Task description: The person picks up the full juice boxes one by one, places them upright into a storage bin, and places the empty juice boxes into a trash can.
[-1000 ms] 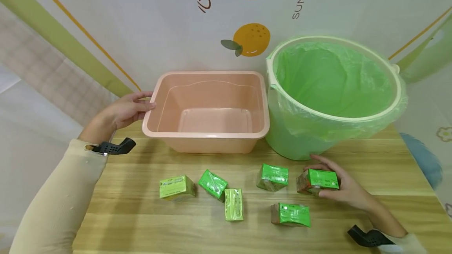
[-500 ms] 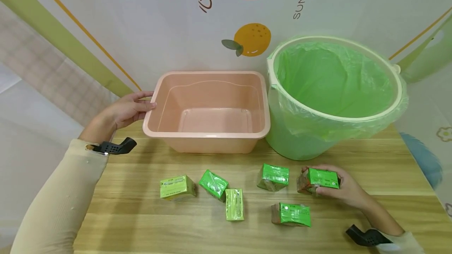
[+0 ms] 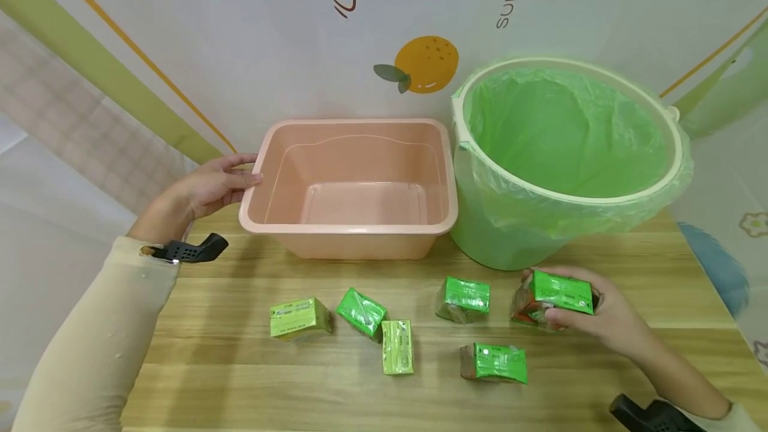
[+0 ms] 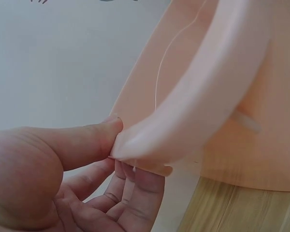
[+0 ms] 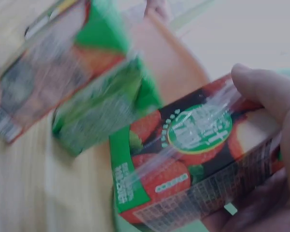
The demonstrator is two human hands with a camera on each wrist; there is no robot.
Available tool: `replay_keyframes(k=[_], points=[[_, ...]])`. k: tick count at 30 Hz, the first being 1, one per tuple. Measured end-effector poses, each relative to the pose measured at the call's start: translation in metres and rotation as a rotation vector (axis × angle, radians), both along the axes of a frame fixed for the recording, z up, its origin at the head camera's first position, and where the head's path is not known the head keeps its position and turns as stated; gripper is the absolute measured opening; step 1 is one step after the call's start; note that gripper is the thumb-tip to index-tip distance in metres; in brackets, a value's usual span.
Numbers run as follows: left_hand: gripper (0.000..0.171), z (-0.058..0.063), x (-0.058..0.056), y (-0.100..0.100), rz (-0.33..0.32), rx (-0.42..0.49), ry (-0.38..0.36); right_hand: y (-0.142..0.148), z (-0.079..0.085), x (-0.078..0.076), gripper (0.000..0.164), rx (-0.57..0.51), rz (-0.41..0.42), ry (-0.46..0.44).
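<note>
My left hand (image 3: 210, 189) pinches the left rim of a pink plastic basin (image 3: 354, 245); in the left wrist view the thumb presses on top of the rim (image 4: 193, 96) with fingers bent beneath it. At the right, my right hand (image 3: 615, 315) grips a juice box (image 3: 563, 292) with a green end up. Strawberry and apple pictures cover that juice box (image 5: 198, 140) in the right wrist view, thumb on one side and fingers on the other. Nearest to it on the table stand two other green-ended juice boxes, one left (image 3: 467, 297) and one in front (image 3: 500, 363).
A green bucket (image 3: 504, 245) lined with a thin green bag stands against the basin's right side. Left of centre are a yellow-green box (image 3: 294, 317), a green box (image 3: 363, 311) and a small yellow-green box (image 3: 397, 347). A printed curtain (image 3: 288, 52) hangs behind.
My right hand has closed around the juice box and moved it slightly right and away from the other boxes. The left hand keeps its hold on the basin rim.
</note>
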State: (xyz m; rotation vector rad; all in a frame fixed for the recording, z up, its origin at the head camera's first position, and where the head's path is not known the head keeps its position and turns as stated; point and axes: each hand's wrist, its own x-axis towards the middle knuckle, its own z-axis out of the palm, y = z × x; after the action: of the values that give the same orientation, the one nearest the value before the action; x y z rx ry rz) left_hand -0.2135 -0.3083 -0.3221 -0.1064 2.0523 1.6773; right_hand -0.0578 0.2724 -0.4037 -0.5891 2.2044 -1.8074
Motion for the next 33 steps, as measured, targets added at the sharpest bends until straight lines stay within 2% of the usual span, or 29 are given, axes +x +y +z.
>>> replay_keyframes(k=[5, 8, 14, 23, 30, 33], points=[[0.070, 0.000, -0.001, 0.000, -0.012, 0.018, -0.006, -0.009, 0.029, 0.005, 0.057, -0.082, 0.036, 0.008], [0.071, 0.000, -0.002, -0.001, -0.011, 0.021, -0.012, -0.016, 0.047, 0.008, 0.058, -0.093, 0.015, 0.011], [0.070, 0.000, -0.002, -0.001, -0.004, 0.026, -0.018, -0.032, 0.079, 0.010, 0.056, -0.008, -0.041, 0.023], [0.072, 0.001, -0.001, 0.001, -0.013, 0.029, -0.017, -0.062, 0.120, 0.005, 0.054, 0.135, -0.125, 0.024], [0.071, 0.001, -0.001, 0.000, -0.017, 0.022, -0.018, -0.088, 0.150, -0.010, 0.050, 0.135, -0.111, -0.020], [0.071, 0.001, -0.001, 0.000, -0.018, 0.025, -0.023, -0.099, 0.159, -0.017, 0.048, 0.158, -0.131, -0.033]])
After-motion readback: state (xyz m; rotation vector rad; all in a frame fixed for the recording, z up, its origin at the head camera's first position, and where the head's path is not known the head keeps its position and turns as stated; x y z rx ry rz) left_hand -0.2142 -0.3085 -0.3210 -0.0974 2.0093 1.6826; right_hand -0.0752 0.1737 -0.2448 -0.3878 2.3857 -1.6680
